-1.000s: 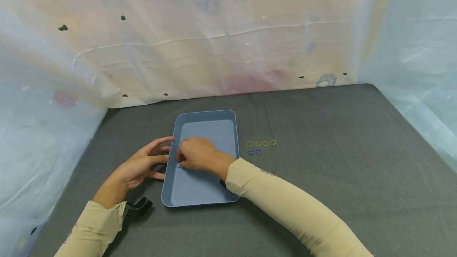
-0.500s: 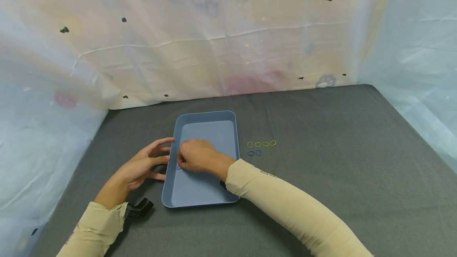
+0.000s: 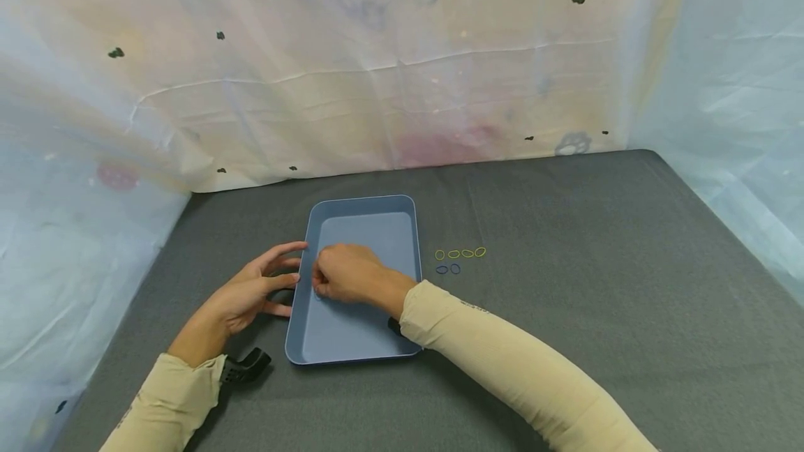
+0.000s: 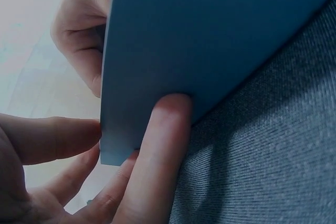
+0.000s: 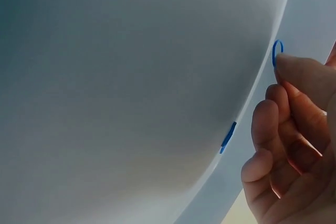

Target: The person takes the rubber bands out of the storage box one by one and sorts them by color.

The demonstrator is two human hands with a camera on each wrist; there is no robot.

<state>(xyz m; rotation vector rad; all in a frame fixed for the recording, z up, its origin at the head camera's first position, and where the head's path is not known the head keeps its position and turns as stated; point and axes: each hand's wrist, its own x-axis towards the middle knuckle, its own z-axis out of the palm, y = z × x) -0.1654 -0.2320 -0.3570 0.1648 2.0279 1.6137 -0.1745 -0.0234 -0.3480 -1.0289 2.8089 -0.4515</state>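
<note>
**Blue band at the tray's left wall, right hand on it**

The right hand [image 3: 342,274] reaches across the tray [image 3: 377,229] to its left side, fingers curled down at the inner foot of the left wall. In the right wrist view its fingertips [image 5: 299,72] pinch a small blue band [image 5: 277,52], which stands on edge just above them, close against the tray wall. A second blue band [image 5: 228,137] lies lower down in that view, in the crease where floor meets wall, apart from the fingers and not held.

The left hand [image 3: 251,291] sits outside the same wall, fingers straight and spread; the left wrist view shows one finger [image 4: 163,145] pressed flat on the wall's outer face and the thumb at the rim (steadying, not clasping). So the two hands face each other across the wall, and the right one is the nearer to both bands. The tray's long axis runs away from the person, with the bands about halfway along the left wall.

Well to the right on the grey mat [image 3: 597,264], four yellow bands [image 3: 460,253] lie in a row with two dark bands [image 3: 449,268] just beneath them.

From the head view the held band is hidden under the right hand, and the loose one cannot be made out. The right wrist view cuts off the thumb, so the exact pinch is unclear.
</note>
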